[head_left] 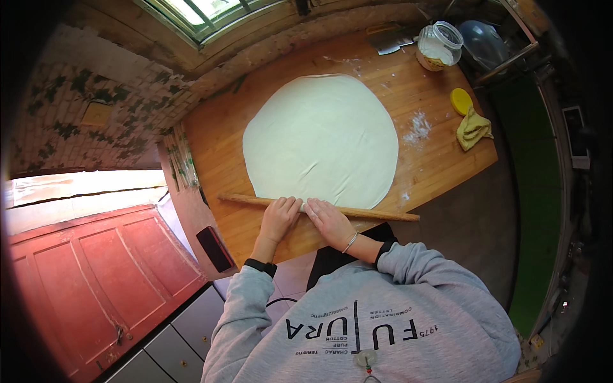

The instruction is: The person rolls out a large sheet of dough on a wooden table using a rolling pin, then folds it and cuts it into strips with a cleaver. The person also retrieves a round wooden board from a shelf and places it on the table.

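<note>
A large, thin round sheet of dough (321,139) lies on a wooden board (440,163), with a few creases in its near part. Across its near edge rests a long wooden rolling pin (383,214). Both of my hands are on the pin's middle, side by side, palms down, where a little dough shows on the pin between them. My left hand (280,219) lies over the pin with fingers pointing away from me. My right hand (330,221), with a bangle at the wrist, angles in from the right; how firmly its fingers grip is hidden.
At the back right are a cleaver (393,46) and a clear jar of white powder (437,48). A yellow lid (461,101) and a yellow cloth (473,129) lie near the right edge. Flour (418,128) dusts the board. A phone (215,249) is at the left.
</note>
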`<action>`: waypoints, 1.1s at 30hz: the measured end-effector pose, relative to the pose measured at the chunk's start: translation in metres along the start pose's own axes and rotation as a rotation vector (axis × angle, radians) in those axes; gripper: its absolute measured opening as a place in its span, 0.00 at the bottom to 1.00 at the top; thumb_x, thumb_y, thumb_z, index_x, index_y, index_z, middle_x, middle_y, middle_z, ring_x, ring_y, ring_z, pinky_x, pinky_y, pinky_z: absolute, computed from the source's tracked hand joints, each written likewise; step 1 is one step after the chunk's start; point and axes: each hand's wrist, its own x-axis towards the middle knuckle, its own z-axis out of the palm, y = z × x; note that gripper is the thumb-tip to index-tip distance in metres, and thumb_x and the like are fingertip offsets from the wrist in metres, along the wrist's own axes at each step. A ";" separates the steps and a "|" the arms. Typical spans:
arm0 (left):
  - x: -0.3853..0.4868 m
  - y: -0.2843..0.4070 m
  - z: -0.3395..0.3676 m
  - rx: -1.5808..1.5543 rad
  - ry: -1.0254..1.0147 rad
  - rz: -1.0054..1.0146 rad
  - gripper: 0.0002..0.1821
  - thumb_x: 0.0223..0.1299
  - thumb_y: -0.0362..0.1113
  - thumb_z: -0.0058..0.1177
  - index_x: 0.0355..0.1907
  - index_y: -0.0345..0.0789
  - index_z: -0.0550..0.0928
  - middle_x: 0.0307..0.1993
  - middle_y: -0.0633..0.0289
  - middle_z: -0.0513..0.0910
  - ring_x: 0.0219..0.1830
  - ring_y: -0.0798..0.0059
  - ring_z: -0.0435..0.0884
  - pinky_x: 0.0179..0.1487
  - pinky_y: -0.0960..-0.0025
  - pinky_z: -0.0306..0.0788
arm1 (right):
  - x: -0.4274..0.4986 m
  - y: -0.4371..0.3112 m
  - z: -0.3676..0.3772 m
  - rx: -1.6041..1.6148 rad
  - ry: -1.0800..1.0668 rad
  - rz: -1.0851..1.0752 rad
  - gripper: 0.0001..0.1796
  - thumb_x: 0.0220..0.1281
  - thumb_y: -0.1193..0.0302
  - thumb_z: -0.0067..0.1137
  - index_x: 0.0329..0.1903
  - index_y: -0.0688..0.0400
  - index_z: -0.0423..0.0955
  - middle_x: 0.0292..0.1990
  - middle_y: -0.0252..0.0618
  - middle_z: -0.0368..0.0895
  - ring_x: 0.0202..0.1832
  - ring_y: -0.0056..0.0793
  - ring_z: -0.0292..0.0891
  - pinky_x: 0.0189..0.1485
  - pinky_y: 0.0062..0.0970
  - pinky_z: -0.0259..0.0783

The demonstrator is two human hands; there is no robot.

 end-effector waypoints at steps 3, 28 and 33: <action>0.013 0.007 -0.010 -0.029 0.100 -0.088 0.28 0.57 0.35 0.62 0.63 0.40 0.77 0.58 0.58 0.78 0.53 0.62 0.79 0.55 0.61 0.76 | 0.015 0.026 0.006 -0.143 -0.026 -0.013 0.33 0.71 0.61 0.49 0.72 0.65 0.63 0.71 0.51 0.67 0.75 0.45 0.61 0.76 0.47 0.56; -0.027 0.105 0.053 -0.032 0.123 -0.521 0.16 0.65 0.47 0.55 0.50 0.42 0.82 0.45 0.58 0.79 0.47 0.59 0.76 0.56 0.51 0.66 | -0.086 0.077 -0.069 -0.123 0.066 0.280 0.08 0.63 0.64 0.59 0.40 0.53 0.77 0.37 0.39 0.75 0.42 0.39 0.73 0.49 0.42 0.67; 0.046 0.052 0.039 0.196 0.355 -0.471 0.16 0.67 0.38 0.52 0.54 0.35 0.80 0.48 0.54 0.81 0.50 0.55 0.77 0.66 0.47 0.66 | 0.005 0.119 -0.064 -0.402 0.179 0.259 0.13 0.66 0.62 0.59 0.47 0.56 0.78 0.52 0.45 0.79 0.54 0.42 0.73 0.66 0.49 0.64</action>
